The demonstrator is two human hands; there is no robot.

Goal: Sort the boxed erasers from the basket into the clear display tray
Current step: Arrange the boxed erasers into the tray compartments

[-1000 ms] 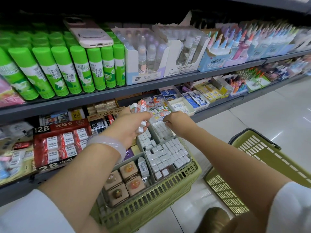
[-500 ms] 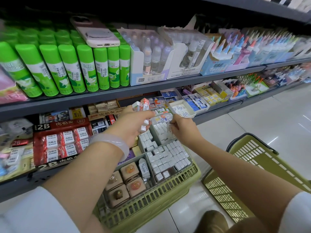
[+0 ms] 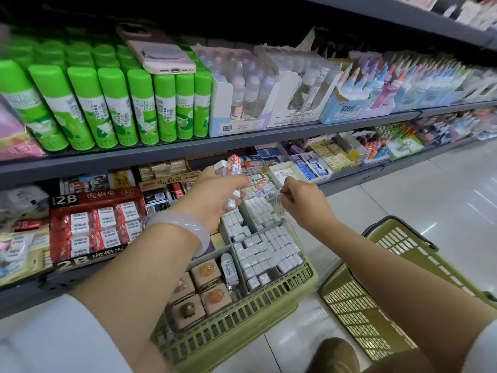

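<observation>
The right hand has lifted off the tray with one eraser pinched above its far cells, while the left hand, just left of the tray, grips several erasers that look loose enough to spill.

Single head-worn camera, wide-angle, looking forward and down.
It sits above both forearms, close to the left hand and right hand, facing stocked shelves just beyond them, with a green basket directly below and floor to the right.
</observation>
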